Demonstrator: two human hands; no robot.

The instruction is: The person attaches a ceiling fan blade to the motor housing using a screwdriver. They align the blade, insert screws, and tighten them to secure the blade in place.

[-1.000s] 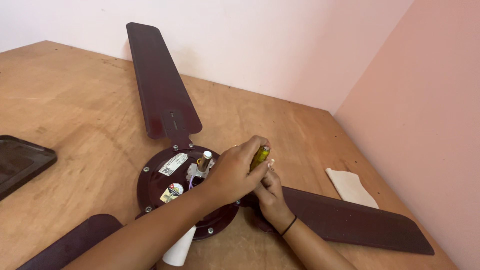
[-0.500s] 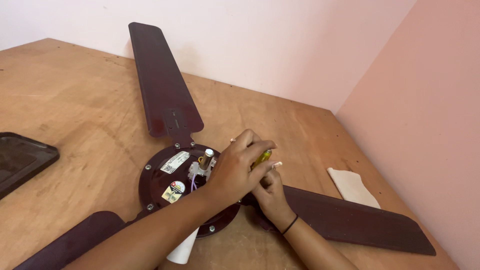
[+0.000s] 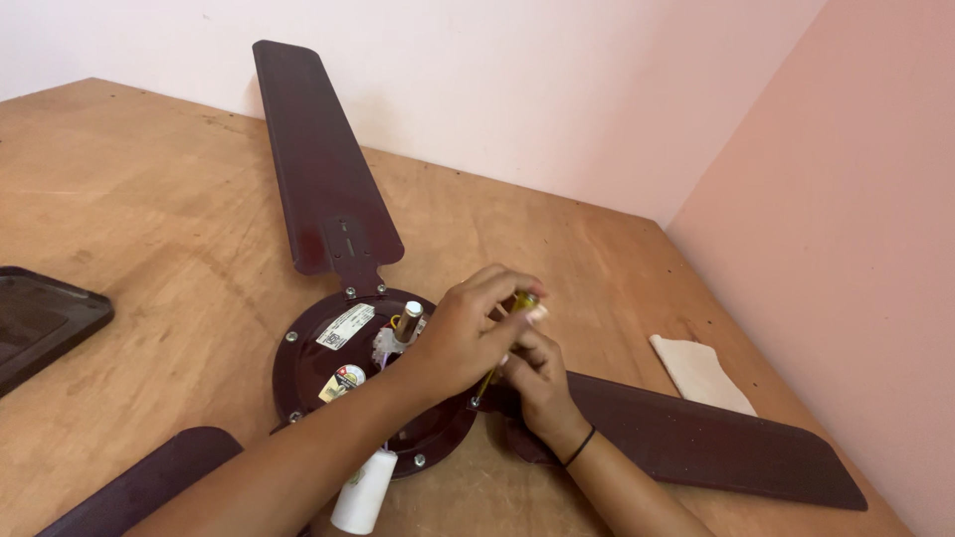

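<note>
Both hands at the hub of a dark-brown ceiling fan [image 3: 378,383] on a wooden surface [image 3: 149,209].
The left hand [image 3: 463,343] has its grip closed around a yellow-handled screwdriver [image 3: 505,338], tip at the hub rim beside 1 blade [image 3: 696,443]; the right hand [image 3: 532,383] steadies the shaft, grip curled. A folded cloth [image 3: 701,373] lies near.

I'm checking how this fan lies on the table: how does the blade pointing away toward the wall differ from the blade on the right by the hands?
The far blade lies fully in view and untouched, running toward the wall. The right blade runs toward the right table edge, its root hidden under the right hand; the left hand holds a screwdriver over that joint. A folded cloth lies beside the right blade only. Both are dark maroon, flat, joined to the motor hub.
</note>
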